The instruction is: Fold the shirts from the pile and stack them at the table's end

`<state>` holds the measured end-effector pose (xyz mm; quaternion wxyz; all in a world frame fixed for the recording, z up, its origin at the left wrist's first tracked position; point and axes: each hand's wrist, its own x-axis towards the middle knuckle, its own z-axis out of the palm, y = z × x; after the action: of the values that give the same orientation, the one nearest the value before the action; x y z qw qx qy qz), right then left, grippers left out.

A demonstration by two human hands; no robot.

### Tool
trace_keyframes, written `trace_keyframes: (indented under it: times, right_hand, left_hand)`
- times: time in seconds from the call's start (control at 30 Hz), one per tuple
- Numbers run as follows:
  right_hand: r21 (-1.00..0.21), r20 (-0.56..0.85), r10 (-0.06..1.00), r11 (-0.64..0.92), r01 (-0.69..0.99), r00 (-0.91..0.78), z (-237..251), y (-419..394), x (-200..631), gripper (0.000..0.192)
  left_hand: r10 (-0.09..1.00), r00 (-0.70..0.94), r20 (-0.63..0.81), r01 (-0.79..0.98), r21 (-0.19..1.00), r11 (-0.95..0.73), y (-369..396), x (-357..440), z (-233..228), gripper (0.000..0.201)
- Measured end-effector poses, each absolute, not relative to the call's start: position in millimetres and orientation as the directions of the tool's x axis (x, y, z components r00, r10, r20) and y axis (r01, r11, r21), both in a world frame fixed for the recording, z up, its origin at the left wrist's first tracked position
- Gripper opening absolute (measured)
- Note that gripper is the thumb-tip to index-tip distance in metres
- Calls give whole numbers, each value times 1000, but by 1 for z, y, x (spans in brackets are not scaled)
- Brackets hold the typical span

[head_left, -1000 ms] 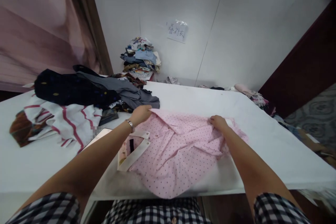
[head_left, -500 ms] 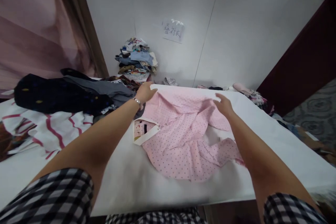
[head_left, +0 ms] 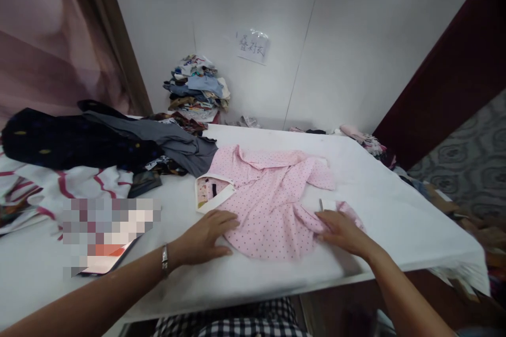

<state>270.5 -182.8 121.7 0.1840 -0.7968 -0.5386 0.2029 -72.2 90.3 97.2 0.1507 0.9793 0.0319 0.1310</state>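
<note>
A pink shirt (head_left: 272, 195) with small dark dots lies spread on the white table, its white-edged collar (head_left: 215, 205) at the left. My left hand (head_left: 207, 237), with a silver bracelet on the wrist, rests at the shirt's near left edge below the collar. Its fingers are spread, the thumb apart. On the near right, my right hand (head_left: 342, 231) has its fingers closed on the shirt's sleeve. Part of that sleeve shows beyond the hand, with a small grey strip beside the fingertips.
Dark, grey and red-striped clothes (head_left: 95, 137) are heaped at the left. A tall stack of folded clothes (head_left: 197, 89) stands by the wall. Near my left forearm lies a flat dark-edged device (head_left: 114, 260), partly pixelated. More clothes (head_left: 363, 139) line the table's (head_left: 395, 221) far right edge.
Both hands have come from the shirt's far edge to its near side. The raised far edge now lies down on the table. The flat device has come into view at left.
</note>
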Motion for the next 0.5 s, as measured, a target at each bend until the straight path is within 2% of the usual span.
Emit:
trace_keyframes:
  times: [0.07,0.1,0.13,0.2,0.23,0.3,0.37,0.4,0.5]
  right_hand:
    - [-400,-99,911,-404,823,400,118,-186,275,32]
    - [-386,-75,902,-420,822,426,118,-187,277,27]
    - [-408,-32,893,-422,810,449,118,-186,277,25]
    - [-538,98,871,-360,762,481,121,-183,272,29]
    - [-618,165,855,-298,727,491,124,-180,266,29]
    - [-755,237,830,-170,634,505,130,-171,251,29]
    - [-836,191,870,-99,540,454,133,-159,238,29]
    - [-855,153,900,-87,512,408,134,-152,234,28]
    - [-866,93,932,-98,490,351,129,-130,246,35]
  left_hand:
    - [87,969,231,17,289,-957,86,-68,92,47]
    - [97,969,228,27,290,-957,86,-64,91,37]
    - [117,966,230,44,300,-953,87,-59,92,29]
    - [205,946,252,103,365,-925,89,-51,98,27]
    - [286,918,275,150,426,-892,90,-48,103,28]
    - [525,787,325,264,592,-761,94,-48,116,32]
    - [773,549,317,350,753,-558,101,-55,129,39]
    - [862,423,280,388,804,-452,106,-59,135,41]
    - [966,212,150,510,826,-240,122,-74,140,40]
